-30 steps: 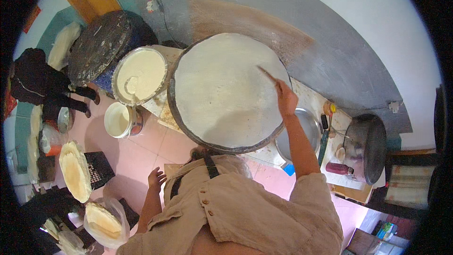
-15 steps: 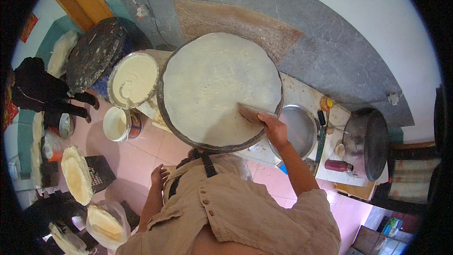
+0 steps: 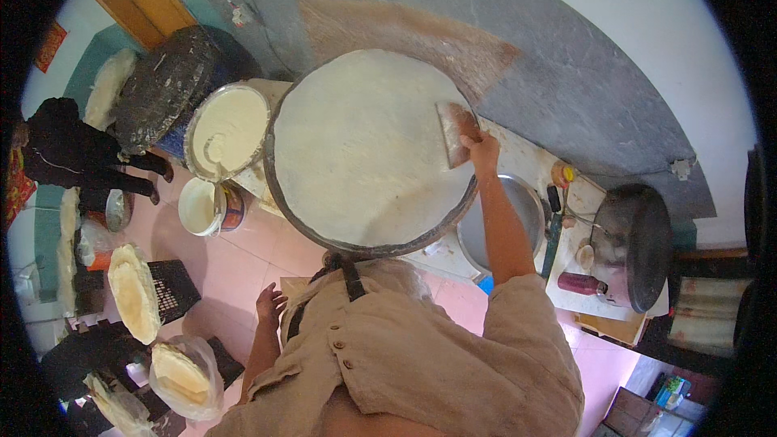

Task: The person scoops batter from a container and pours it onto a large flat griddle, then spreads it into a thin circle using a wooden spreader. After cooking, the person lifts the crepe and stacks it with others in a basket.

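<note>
A thin pale layer of batter (image 3: 348, 146) covers a large round griddle (image 3: 379, 252) in front of me. My right hand (image 3: 483, 150) grips a flat brown scraper (image 3: 461, 131) by its outer side. Its pale straight edge rests on the batter near the griddle's right rim. Faint curved streaks mark the surface. Low at my left side hangs my left hand (image 3: 271, 303), fingers apart, holding nothing. Left of the griddle stands a wide basin (image 3: 243, 117) of creamy batter with what looks like a ladle in it.
Below the basin is a white bucket (image 3: 197, 209). A shallow metal pan (image 3: 510, 222), a purple bottle (image 3: 581, 284) and a big dark round vessel (image 3: 647, 247) stand on the right. Stacked pale flatbreads (image 3: 133, 293) lie lower left. A person in dark clothes (image 3: 73, 146) is at far left.
My right hand has swept the scraper away from me and rightward, from the griddle's near right to its right edge, turning it more upright in view. My left hand stays low.
</note>
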The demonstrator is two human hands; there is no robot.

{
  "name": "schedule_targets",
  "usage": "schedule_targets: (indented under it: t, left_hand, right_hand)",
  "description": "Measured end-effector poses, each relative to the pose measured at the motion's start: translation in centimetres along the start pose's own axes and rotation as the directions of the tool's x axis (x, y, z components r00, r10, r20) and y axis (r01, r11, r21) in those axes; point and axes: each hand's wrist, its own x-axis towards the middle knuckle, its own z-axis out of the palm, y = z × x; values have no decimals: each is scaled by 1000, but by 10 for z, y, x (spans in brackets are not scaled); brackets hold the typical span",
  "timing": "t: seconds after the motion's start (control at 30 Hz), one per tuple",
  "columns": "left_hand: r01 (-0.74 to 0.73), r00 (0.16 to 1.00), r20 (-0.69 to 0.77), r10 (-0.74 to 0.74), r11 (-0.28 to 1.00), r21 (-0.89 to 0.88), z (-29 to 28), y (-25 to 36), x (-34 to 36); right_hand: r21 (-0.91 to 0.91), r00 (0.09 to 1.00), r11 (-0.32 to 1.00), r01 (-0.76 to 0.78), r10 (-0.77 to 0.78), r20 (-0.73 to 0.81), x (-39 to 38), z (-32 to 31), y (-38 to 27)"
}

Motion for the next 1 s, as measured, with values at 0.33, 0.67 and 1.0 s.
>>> schedule_targets:
  t: [0.33, 0.67, 1.0]
  left_hand:
    - [37, 999, 5, -37, 996, 80, -5, -12, 15]
    - [-28, 990, 139, 24, 999, 27, 25, 37, 31]
    - [-149, 983, 156, 93, 906, 397, 0, -4, 53]
  right_hand:
    - [-412, 853, 753, 513, -502, 144, -51, -26, -28]
    - [-308, 660, 598, 740, -735, 158, -129, -54, 4]
    - [-32, 931, 982, -185, 165, -325, -185, -105, 72]
